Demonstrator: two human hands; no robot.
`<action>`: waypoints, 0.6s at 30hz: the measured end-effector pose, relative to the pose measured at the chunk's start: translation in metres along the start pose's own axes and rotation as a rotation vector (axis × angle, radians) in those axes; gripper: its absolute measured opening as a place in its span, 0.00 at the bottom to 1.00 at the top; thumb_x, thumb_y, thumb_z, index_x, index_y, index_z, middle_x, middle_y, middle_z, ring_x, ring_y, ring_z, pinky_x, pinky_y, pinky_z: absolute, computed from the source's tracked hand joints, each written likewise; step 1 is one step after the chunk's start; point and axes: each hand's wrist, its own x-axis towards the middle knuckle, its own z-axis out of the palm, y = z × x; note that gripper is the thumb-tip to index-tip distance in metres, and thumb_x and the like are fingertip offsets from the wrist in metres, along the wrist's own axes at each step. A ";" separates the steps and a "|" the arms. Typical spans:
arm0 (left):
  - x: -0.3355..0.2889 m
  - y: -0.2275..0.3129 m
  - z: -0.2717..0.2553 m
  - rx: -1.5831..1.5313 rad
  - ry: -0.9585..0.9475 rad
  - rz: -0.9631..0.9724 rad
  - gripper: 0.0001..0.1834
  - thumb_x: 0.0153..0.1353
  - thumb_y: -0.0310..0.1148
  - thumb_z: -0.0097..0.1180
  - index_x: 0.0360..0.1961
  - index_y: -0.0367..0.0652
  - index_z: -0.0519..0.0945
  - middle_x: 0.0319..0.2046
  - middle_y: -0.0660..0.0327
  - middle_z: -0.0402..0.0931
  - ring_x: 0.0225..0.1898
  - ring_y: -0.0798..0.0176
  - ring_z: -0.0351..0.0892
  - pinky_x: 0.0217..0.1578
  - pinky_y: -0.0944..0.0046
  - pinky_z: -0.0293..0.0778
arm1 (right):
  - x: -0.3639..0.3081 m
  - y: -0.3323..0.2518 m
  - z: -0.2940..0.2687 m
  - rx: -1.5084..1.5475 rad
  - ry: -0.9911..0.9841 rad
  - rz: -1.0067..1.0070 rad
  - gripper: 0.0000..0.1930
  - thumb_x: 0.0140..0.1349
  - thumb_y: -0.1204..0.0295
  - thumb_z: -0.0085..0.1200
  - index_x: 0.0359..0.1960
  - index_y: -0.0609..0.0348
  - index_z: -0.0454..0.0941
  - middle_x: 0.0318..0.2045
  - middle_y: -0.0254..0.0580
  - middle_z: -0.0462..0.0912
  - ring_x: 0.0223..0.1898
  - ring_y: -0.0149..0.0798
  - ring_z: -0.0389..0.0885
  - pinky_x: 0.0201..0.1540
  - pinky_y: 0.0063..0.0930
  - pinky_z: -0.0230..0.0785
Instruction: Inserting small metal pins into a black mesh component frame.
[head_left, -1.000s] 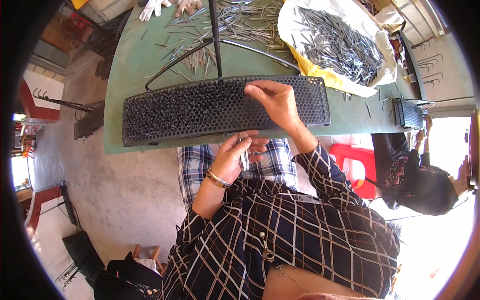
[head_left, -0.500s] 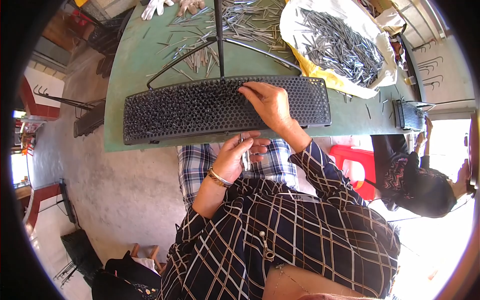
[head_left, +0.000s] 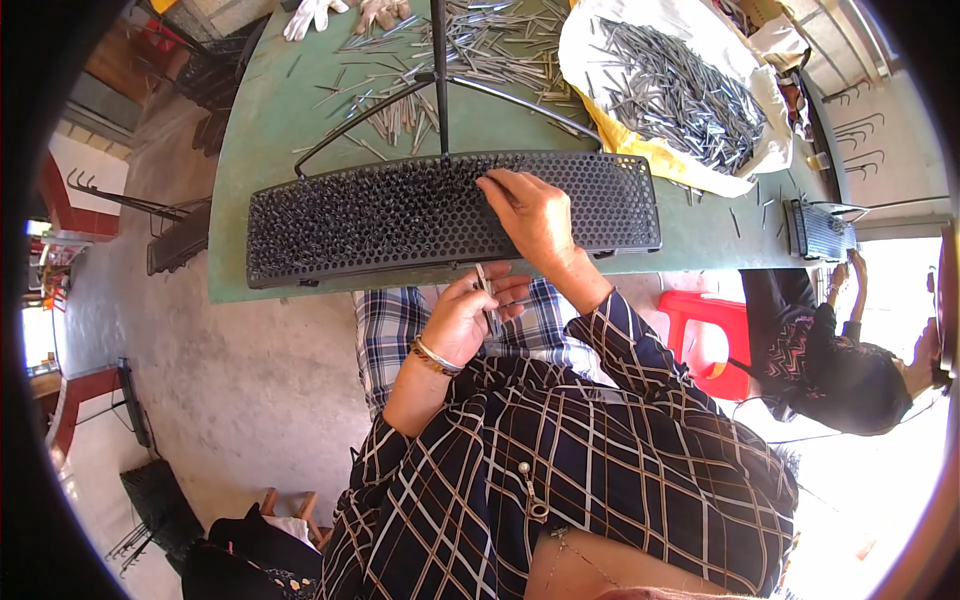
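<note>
A long black perforated rack [head_left: 610, 205] lies across the near edge of the green table. Small dark pieces crowd the holes on its left and middle; the right end shows open holes. My right hand [head_left: 538, 218] is over the rack, thumb and fingertips pinched at the border of the filled part; whatever sits between them is too small to make out. Below the rack's front edge, my left hand [head_left: 462, 318] is turned up with its fingers curled around slim metal rods [head_left: 485, 285]. A bangle circles that wrist.
Loose metal rods [head_left: 490, 60] are scattered over the green table [head_left: 255, 130]. A white and yellow sack [head_left: 655, 160] heaped with rods lies at the far right. Black support bars [head_left: 440, 110] rise from the rack. To the right are a red stool [head_left: 715, 315] and another person [head_left: 840, 365] beside a similar rack.
The rods in my left hand have tilted, their tips now pointing up toward the rack. My right hand has shifted slightly left, still pinched at the same part of the rack.
</note>
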 end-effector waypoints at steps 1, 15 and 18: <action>-0.001 0.000 0.000 0.010 -0.004 -0.013 0.20 0.58 0.20 0.39 0.54 0.31 0.64 0.49 0.43 0.71 0.50 0.54 0.75 0.47 0.56 0.74 | -0.001 -0.001 0.000 0.000 0.000 -0.001 0.07 0.56 0.69 0.59 0.32 0.60 0.80 0.23 0.45 0.79 0.23 0.48 0.80 0.24 0.33 0.71; -0.007 0.005 -0.001 0.051 0.028 -0.096 0.19 0.62 0.24 0.41 0.56 0.39 0.65 0.46 0.52 0.75 0.38 0.66 0.75 0.33 0.67 0.74 | -0.004 0.004 -0.001 -0.188 -0.041 -0.243 0.09 0.52 0.68 0.61 0.32 0.59 0.80 0.29 0.38 0.74 0.26 0.41 0.75 0.32 0.33 0.66; -0.005 0.003 -0.005 0.047 0.017 -0.079 0.20 0.63 0.26 0.42 0.57 0.37 0.65 0.44 0.54 0.75 0.31 0.74 0.70 0.26 0.74 0.66 | -0.007 0.004 -0.003 -0.179 -0.067 -0.185 0.08 0.53 0.72 0.61 0.34 0.60 0.81 0.31 0.41 0.77 0.29 0.42 0.77 0.34 0.33 0.69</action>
